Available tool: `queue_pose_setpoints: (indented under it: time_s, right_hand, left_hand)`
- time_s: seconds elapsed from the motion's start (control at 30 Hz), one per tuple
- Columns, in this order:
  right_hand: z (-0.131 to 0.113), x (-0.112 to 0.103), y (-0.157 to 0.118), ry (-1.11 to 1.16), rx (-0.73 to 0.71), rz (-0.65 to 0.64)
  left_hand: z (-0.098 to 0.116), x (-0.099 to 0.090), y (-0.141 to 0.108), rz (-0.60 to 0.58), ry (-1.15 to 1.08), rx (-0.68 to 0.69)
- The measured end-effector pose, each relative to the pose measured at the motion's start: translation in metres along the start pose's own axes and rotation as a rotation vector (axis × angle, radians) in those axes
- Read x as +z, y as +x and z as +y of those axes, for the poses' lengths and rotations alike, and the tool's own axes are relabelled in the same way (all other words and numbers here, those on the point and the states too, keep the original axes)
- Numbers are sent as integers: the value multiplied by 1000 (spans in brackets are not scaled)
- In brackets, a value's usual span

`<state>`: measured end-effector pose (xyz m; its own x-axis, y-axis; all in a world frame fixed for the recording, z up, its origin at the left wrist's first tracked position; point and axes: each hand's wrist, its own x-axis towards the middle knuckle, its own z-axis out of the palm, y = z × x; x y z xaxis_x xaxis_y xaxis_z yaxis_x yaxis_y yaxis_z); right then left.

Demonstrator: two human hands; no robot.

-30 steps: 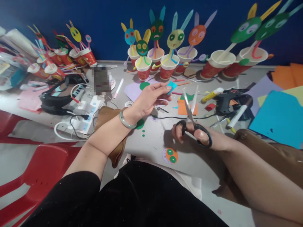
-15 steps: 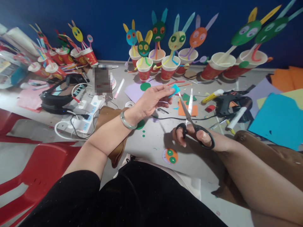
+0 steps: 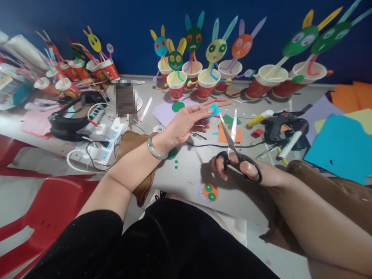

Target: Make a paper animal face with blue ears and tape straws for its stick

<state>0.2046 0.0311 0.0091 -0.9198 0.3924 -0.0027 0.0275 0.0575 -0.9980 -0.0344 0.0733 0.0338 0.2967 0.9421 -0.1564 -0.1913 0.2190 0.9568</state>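
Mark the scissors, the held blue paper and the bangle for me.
Scissors [image 3: 231, 143]: head view, where the blades cross.
Held blue paper [image 3: 215, 110]: head view, its uncovered part.
Bangle [image 3: 154, 152]: head view, its near curve.

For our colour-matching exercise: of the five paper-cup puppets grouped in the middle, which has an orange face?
The rightmost puppet of the five, with lilac ears; the other faces are one blue, one pale yellow, two dark green.

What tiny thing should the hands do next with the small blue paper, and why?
Probably slip the small blue paper between the blades of the scissors, because the left hand pinches the paper, the right hand holds the scissors open, and one tip looks right beside the paper's edge.
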Motion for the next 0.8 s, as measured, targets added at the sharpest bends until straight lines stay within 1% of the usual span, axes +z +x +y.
queue_pose_setpoints:
  time_s: [0.17, 0.4, 0.53, 0.8]
  right_hand:
    - [2, -1, 0, 3, -19, 5]
    - [-12, 2, 3, -17, 32, 8]
    - [-14, 2, 4, -23, 35, 15]
    - [-15, 3, 3, -7, 17, 0]
  left_hand:
    - [3, 1, -2, 1, -25, -28]
    - [6, 1, -3, -8, -44, -51]
    - [8, 2, -4, -20, -80, -72]
    - [18, 11, -11, 74, -106, -107]
